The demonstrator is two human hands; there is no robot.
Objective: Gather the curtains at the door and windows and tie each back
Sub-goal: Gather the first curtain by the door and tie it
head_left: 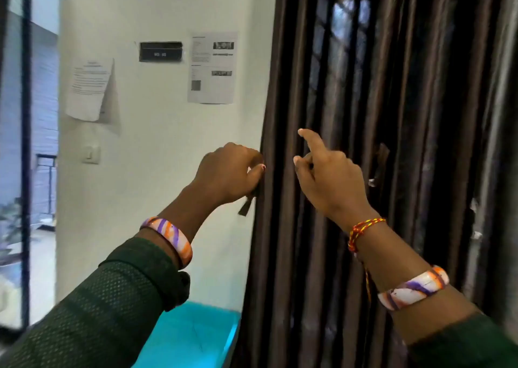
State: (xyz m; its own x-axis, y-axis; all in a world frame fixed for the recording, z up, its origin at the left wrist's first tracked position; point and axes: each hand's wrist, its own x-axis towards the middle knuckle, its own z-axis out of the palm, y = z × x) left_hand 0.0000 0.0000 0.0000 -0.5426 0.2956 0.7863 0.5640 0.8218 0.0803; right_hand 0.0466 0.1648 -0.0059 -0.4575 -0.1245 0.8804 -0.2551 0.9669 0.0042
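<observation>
White wall point(157, 149) is filling the left of the view, carrying two taped paper notices, a small dark display and a light switch; a glazed opening is showing at the far left.

Curtain point(392, 143): dark brown, hanging full-length on the right in deep vertical pleats, with window light leaking through up high. Cloth is looking soft, limp and fairly heavy with a slight sheen, so likely to be slipping through a loose grasp. Best hold, by judgement: bunching the pleats together at about hand height, starting from the free left edge.

Teal surface point(196, 337): sitting low beside the curtain's foot.

Left hand point(228, 173): fingers curling round the curtain's left edge, also gripping a short dark strip point(246, 206), possibly the tie-back.

Right hand point(328, 177): hovering against the pleats, forefinger stretching out, other fingers loosely bent, gripping nothing.
</observation>
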